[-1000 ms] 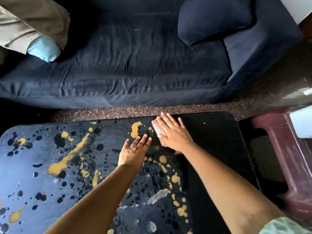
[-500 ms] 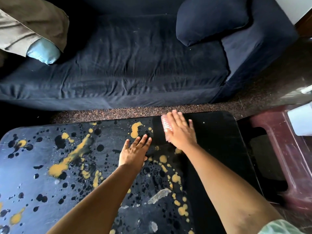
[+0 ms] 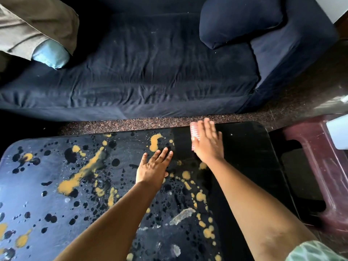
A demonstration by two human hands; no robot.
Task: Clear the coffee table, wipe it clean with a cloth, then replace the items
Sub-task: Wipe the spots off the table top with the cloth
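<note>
The coffee table is black with yellow and dark paint splatters across its left and middle. My right hand lies flat with straight fingers on a red-and-white checked cloth near the table's far edge; only a strip of the cloth shows at the hand's left side, and it is blurred. My left hand rests flat on the tabletop with its fingers spread, a little nearer and to the left of the cloth. Nothing else stands on the table.
A dark blue sofa runs along the far side, with a blue cushion on the right and a brown and light-blue bundle on the left. A maroon plastic stool holding a white object stands at the table's right end.
My right hand has pushed the cloth away and to the right, up to the table's far edge. My left hand has stayed in place on the tabletop.
</note>
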